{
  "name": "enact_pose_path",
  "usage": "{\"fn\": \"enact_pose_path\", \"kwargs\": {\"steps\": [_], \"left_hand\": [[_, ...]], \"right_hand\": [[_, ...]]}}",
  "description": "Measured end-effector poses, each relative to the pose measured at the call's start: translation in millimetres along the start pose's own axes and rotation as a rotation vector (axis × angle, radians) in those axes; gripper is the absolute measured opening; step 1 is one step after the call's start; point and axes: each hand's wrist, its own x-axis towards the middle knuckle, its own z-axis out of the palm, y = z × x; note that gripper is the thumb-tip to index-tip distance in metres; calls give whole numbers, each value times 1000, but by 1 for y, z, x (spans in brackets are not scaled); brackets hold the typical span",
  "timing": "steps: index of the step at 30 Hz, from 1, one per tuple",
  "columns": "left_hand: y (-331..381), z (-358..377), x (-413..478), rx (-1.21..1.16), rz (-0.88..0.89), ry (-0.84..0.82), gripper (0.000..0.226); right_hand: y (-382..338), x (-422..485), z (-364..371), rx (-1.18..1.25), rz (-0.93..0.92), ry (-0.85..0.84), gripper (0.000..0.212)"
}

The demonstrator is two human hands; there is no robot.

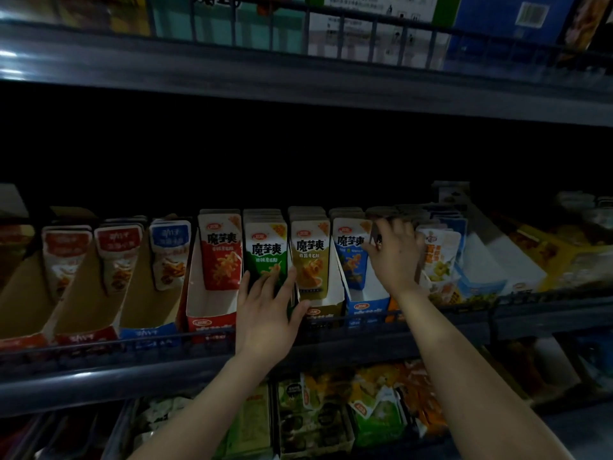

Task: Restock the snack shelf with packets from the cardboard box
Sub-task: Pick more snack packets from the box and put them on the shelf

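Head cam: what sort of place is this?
Probably a shop's snack aisle: dark metal shelving with a front rail, colourful snack packets standing in open cardboard display trays, and large printed cartons stocked on the shelf above.

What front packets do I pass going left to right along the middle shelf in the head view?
Red-topped packet, second red-topped packet, blue-topped packet, red konjac packet, green konjac packet, olive konjac packet, blue konjac packet, right hand, white-and-yellow packet.
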Motion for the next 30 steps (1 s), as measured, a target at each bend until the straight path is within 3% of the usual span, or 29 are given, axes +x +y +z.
{"fn": "enact_pose_path", "kwargs": {"steps": [5,18,26,30], "left_hand": [[-1,1,0,1,3,7,63],[0,-7,1,-56,-31,-27,81],[0,-36,-20,-207,-49,154,42],[-16,-57,-60,-332,-97,176,28]], "right_hand": [[-2,0,2,20,33,21,44],[5,-13,-27,130,129,-178,58],[-9,-38,-63,160,143,-102,48],[-42,-73,-102,314,166,-212,33]]}}
